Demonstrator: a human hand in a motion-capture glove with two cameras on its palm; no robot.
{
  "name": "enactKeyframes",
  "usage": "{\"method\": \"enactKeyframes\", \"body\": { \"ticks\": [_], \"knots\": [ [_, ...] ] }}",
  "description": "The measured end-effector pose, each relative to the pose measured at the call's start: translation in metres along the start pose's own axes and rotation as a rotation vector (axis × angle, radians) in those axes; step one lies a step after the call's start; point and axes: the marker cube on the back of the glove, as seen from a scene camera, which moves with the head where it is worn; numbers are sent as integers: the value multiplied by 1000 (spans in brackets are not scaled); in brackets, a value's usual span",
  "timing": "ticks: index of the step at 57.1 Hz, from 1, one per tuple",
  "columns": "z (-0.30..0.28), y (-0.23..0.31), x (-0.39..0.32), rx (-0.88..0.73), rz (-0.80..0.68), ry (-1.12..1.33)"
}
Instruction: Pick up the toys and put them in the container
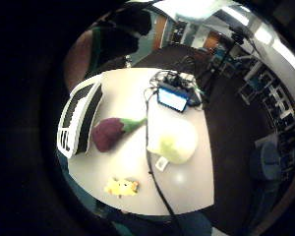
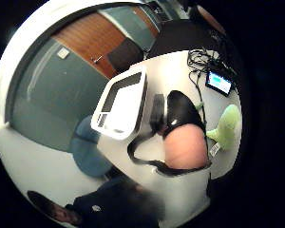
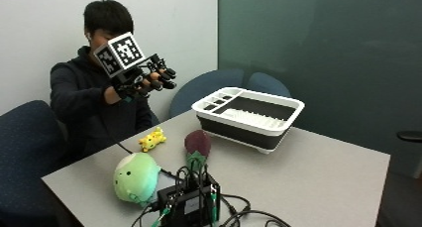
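My gloved right hand [image 3: 141, 81] is raised in the air at chest height, well above the table's near-left corner, with its fingers relaxed and nothing in them. Three toys lie on the grey table [image 3: 310, 172]: a small yellow plush [image 3: 152, 139], a purple eggplant plush [image 3: 197, 144] with a green stem, and a round pale green plush [image 3: 135, 178]. A white and black dish-rack container [image 3: 249, 117] stands farther back, with no toy visible inside. The little finger side palm view shows the eggplant [image 1: 108, 133] next to the container [image 1: 78, 118], the yellow plush [image 1: 121, 187] and the green plush [image 1: 173, 141].
A black device with a lit screen [image 1: 173, 98] and a tangle of cables [image 3: 191, 199] sits at the table's front edge. One cable runs across the table past the green plush. Blue chairs [image 3: 26, 152] stand around the table.
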Motion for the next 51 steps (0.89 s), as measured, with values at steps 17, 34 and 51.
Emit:
{"method": "enactKeyframes", "body": {
  "ticks": [17, 34, 51],
  "knots": [
    [4, -3, 41, 115, 60, 91],
    [40, -13, 97, -354, 118, 69],
    [114, 18, 139, -1005, 244, 52]
  ]
}}
